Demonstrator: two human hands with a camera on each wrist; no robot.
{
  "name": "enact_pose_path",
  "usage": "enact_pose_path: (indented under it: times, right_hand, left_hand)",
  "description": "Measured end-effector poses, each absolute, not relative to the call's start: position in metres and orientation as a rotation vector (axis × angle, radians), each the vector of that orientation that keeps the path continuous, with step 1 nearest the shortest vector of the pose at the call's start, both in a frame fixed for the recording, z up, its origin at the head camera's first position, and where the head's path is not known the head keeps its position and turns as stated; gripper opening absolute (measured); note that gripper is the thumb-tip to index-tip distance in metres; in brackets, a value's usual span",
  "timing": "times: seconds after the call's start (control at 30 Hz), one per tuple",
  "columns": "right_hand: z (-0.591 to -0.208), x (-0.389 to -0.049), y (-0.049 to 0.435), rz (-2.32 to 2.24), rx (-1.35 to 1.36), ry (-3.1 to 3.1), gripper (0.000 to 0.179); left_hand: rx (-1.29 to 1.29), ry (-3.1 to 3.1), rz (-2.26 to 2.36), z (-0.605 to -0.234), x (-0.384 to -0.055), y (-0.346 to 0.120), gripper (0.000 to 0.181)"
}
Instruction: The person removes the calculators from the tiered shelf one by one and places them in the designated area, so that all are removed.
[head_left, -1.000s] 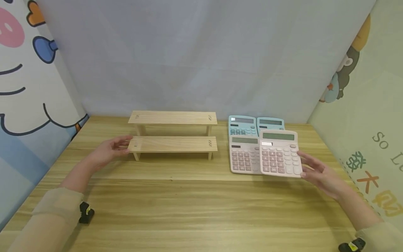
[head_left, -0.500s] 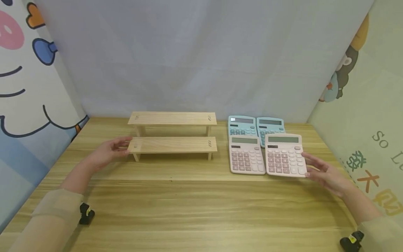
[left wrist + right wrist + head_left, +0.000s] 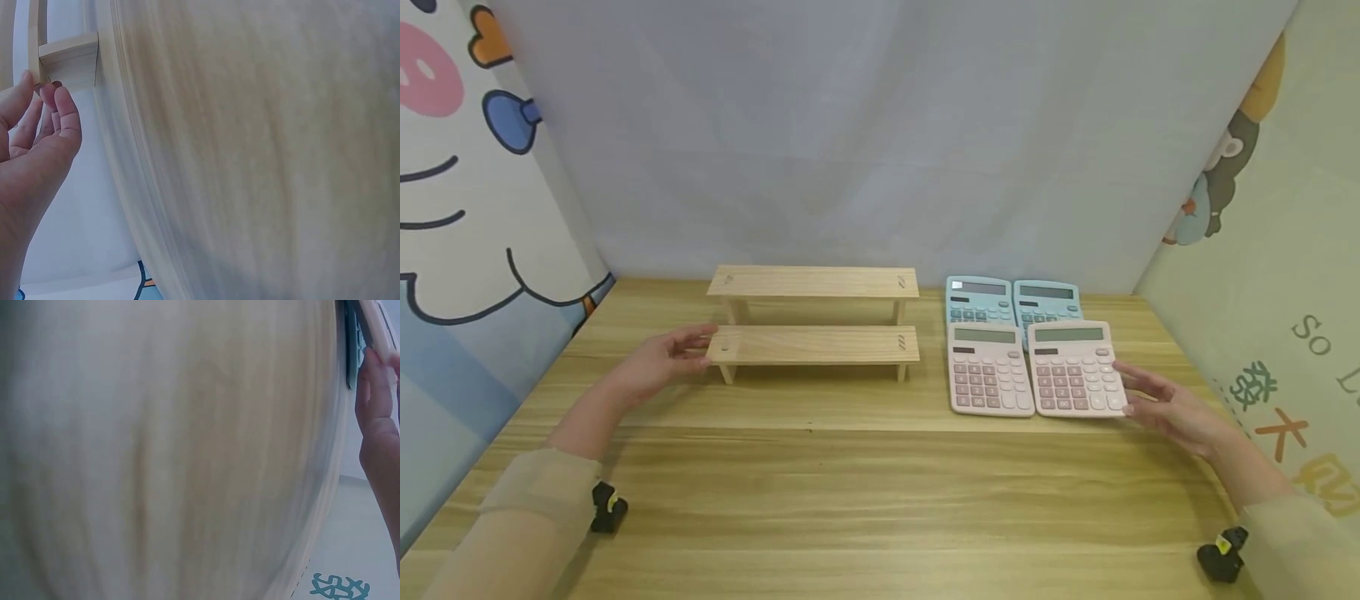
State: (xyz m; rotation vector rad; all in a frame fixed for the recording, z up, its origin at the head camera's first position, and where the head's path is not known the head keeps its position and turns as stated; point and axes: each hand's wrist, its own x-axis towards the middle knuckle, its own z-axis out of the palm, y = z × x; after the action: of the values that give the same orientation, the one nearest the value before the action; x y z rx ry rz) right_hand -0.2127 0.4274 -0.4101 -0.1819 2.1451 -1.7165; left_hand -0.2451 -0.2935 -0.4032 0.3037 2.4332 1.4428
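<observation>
In the head view my left hand [image 3: 655,364] pinches the left end of the lower step of a two-step wooden shelf [image 3: 812,344]. The left wrist view shows the thumb and fingertips meeting at the edge of that shelf board [image 3: 69,53]. My right hand [image 3: 1176,414] grips the right edge of a pink calculator [image 3: 1067,346], thumb near its lower corner. Another pink calculator [image 3: 988,350] lies right beside it on the left. Behind them are two blue calculators [image 3: 979,289], their lower parts covered. The right wrist view catches the held calculator [image 3: 375,325] only edge-on.
Everything stands on a wood-grain table [image 3: 850,500], with a visible seam across its middle. A grey-white cloth [image 3: 880,142] hangs behind. Cartoon-printed panels close off the left side [image 3: 475,250] and the right side [image 3: 1285,275].
The held pink calculator has come down and shifted to the right, off the other pink one that it partly overlapped. More of the right blue calculator shows. My left hand stays put.
</observation>
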Motion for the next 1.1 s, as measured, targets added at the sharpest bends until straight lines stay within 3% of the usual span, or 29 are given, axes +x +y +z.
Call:
enact_pose_path:
  times: [0.5, 1.1]
  right_hand:
    - [-0.408, -0.220, 0.423, -1.431, -0.080, 2.314, 0.080]
    - [-0.405, -0.228, 0.413, -1.210, -0.104, 2.485, 0.075]
  left_hand:
    - [0.300, 2.429, 1.433, -0.402, -0.246, -0.291, 0.067]
    - [0.287, 2.477, 1.398, -0.403, -0.245, -0.294, 0.068]
